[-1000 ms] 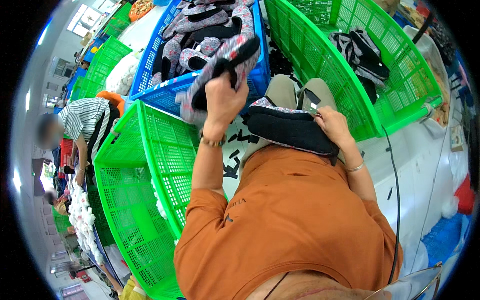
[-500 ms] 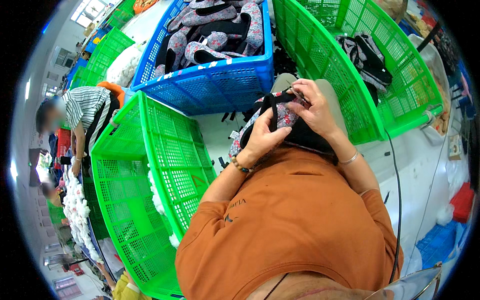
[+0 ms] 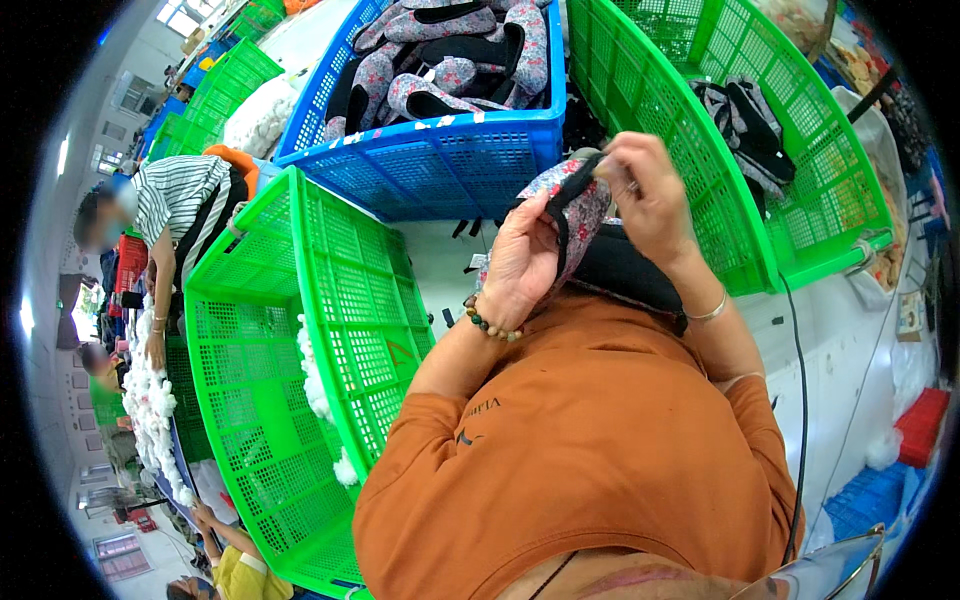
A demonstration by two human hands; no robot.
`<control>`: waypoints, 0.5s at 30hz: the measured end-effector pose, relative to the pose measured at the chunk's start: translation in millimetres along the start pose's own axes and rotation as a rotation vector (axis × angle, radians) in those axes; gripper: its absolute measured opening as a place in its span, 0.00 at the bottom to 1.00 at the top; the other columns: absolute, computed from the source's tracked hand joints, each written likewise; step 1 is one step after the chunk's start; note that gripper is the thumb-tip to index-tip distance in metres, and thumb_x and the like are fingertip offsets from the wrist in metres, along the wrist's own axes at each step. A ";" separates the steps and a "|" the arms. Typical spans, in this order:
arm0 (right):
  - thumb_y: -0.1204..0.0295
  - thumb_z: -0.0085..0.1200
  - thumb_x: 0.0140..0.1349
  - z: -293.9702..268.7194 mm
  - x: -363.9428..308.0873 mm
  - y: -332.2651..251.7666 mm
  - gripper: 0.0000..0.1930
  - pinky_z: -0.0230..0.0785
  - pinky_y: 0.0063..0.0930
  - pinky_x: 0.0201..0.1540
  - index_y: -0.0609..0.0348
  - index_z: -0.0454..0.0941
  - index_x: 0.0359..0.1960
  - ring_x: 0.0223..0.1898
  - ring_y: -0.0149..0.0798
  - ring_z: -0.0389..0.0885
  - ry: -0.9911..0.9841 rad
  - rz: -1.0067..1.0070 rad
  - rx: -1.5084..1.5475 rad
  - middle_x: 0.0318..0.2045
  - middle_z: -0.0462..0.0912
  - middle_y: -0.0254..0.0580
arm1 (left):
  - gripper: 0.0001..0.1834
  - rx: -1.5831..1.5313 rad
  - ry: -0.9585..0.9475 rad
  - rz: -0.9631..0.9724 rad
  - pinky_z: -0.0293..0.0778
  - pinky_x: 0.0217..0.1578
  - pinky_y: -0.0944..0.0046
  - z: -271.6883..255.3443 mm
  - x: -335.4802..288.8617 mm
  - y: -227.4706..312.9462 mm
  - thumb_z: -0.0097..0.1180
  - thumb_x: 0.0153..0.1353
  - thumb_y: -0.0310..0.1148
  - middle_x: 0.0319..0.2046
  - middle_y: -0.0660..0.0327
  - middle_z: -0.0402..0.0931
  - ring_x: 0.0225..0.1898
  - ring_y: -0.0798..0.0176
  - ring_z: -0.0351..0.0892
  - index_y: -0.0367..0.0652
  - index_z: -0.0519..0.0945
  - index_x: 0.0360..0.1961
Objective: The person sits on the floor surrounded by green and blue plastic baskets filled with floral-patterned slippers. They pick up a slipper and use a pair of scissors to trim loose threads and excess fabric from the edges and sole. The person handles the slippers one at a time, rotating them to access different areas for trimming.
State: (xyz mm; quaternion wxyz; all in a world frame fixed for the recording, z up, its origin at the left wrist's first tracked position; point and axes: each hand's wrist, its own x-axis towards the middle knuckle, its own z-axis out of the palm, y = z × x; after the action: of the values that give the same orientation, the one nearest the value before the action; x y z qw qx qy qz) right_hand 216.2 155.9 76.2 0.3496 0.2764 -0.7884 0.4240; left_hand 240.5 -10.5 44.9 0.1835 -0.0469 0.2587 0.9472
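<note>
My left hand point(image 3: 525, 250) grips a grey-and-pink floral fabric piece point(image 3: 582, 222) with black edging, held up above my lap. Its black-trimmed end points up toward my right hand point(image 3: 648, 195). The fingers of that hand are curled together beside the end, slightly blurred. A small metal glint shows at them, but what they hold cannot be made out. More black and floral fabric point(image 3: 625, 262) lies across my lap under both hands.
A blue crate point(image 3: 420, 165) of padded floral pieces stands ahead. Green crates flank me: one point(image 3: 345, 290) at left with white stuffing bits, another point(image 3: 690, 190) at right holding flat floral-and-black pieces. A black cable point(image 3: 800, 400) hangs at right. A person in stripes point(image 3: 185, 200) bends over white stuffing.
Both hands have shifted, the right one rising and moving right. The floral piece is now lifted and turned with its edge upward. At left, a person in yellow shows more.
</note>
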 end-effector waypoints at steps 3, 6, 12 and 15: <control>0.69 0.58 0.59 -12.7 -2.7 -5.2 0.10 0.68 0.32 0.31 0.62 0.73 0.35 0.28 0.46 0.75 -0.014 0.257 0.051 0.31 0.73 0.48 | 0.24 -0.026 -0.033 0.063 0.60 0.63 0.50 -0.7 0.4 3.7 0.49 0.65 0.39 0.58 0.51 0.69 0.60 0.52 0.67 0.36 0.68 0.59; 0.60 0.52 0.64 -22.4 -17.9 -13.0 0.16 0.66 0.37 0.30 0.64 0.72 0.31 0.26 0.50 0.72 -0.186 0.085 -0.026 0.27 0.71 0.48 | 0.26 -0.037 -0.003 0.105 0.59 0.64 0.49 -4.3 -1.7 2.0 0.50 0.65 0.41 0.58 0.51 0.69 0.61 0.52 0.66 0.36 0.67 0.59; 0.57 0.51 0.64 -18.5 -50.1 -20.7 0.18 0.66 0.41 0.27 0.62 0.72 0.30 0.27 0.55 0.73 -0.334 0.215 -0.057 0.26 0.72 0.49 | 0.31 -0.114 -0.052 0.065 0.55 0.66 0.48 -8.8 -0.3 -1.5 0.54 0.61 0.42 0.60 0.51 0.67 0.62 0.51 0.64 0.37 0.64 0.61; 0.56 0.51 0.63 -19.7 -48.5 -21.7 0.18 0.66 0.41 0.25 0.61 0.72 0.28 0.26 0.54 0.74 -0.320 0.198 -0.097 0.24 0.73 0.48 | 0.32 -0.142 -0.069 0.069 0.54 0.66 0.48 -7.2 -1.3 -2.2 0.56 0.60 0.40 0.60 0.51 0.66 0.63 0.51 0.63 0.37 0.64 0.62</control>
State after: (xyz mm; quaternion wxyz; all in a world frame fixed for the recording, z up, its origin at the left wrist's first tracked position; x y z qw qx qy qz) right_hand 267.5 169.0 56.2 0.1893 0.2442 -0.8769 0.3682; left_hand 242.5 -12.8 37.8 0.1559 -0.0183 0.1858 0.9700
